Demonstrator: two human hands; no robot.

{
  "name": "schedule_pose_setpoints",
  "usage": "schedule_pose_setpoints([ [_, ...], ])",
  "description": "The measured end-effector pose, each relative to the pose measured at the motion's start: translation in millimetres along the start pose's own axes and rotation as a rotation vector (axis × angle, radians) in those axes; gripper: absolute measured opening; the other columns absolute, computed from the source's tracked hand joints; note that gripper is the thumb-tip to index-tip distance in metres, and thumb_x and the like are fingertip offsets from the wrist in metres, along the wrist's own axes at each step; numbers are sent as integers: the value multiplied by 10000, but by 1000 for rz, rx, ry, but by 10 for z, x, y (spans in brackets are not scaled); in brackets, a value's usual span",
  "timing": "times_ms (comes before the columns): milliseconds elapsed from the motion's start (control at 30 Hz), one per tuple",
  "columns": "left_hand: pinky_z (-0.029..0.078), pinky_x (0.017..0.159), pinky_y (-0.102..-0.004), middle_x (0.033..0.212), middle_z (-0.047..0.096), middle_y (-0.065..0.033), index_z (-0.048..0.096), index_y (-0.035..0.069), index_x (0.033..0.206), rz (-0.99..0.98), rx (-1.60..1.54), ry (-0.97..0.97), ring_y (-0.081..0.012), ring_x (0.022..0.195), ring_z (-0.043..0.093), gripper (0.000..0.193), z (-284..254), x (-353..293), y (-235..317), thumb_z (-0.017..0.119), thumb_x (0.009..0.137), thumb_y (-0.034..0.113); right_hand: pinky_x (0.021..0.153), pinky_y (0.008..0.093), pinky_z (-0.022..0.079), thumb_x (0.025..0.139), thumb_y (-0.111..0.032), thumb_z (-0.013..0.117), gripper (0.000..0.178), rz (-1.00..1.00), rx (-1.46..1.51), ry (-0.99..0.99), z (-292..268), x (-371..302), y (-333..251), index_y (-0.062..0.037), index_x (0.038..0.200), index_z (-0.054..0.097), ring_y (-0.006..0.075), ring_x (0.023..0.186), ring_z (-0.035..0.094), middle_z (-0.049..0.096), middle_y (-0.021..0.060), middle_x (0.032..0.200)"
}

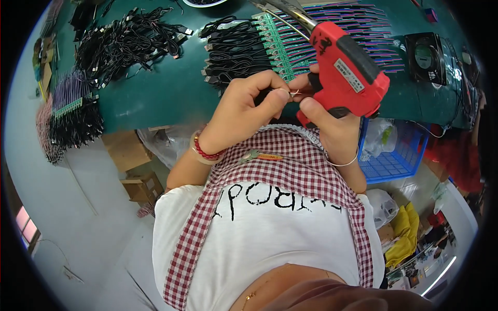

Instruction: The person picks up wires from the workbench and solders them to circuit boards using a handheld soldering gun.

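My left hand (244, 106), wearing a red bead bracelet, is closed in a pinch on the end of a thin cable (293, 94) with bare light-coloured wire tips. Most of that cable is hidden behind the fingers. In my right hand (337, 132) sits a red soldering gun (348, 70) with a black grip strip, its metal nose pointing up and away over the table. My right thumb and fingertips come close to the wire tips; whether they touch them I cannot tell. Just beyond my hands lie black USB cables (236, 49) beside a row of green circuit boards (277, 46).
Red, blue and black wires (358, 31) fan out right of the boards. A heap of black cables (129, 46) and wired board bundles (75, 106) lie left on the green table (150, 98). A black fan (426, 58) stands right; a blue basket (402, 160) is below.
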State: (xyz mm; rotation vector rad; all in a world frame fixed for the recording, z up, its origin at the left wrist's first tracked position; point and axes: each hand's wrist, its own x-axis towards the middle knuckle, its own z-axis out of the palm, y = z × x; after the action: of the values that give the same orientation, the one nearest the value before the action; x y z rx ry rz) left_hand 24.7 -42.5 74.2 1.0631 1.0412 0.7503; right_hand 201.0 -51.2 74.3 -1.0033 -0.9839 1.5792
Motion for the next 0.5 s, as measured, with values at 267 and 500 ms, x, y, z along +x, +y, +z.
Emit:
schedule_pose_setpoints([
  [267,399,489,-214,660,577,-55,555,-11,819,471,486,232,-55,532,488,49,254,68,-143,586,820,27,681,236,470,797,-27,671,217,-21,-341,106,-63,-15,62,8,990,577,97,792,600,637,36,880],
  [500,388,495,-205,652,568,-27,536,-8,805,133,332,144,-50,539,478,91,146,-41,-127,539,865,60,703,245,476,782,11,673,185,-230,-597,319,-276,129,-20,0,959,621,104,784,605,648,39,873],
])
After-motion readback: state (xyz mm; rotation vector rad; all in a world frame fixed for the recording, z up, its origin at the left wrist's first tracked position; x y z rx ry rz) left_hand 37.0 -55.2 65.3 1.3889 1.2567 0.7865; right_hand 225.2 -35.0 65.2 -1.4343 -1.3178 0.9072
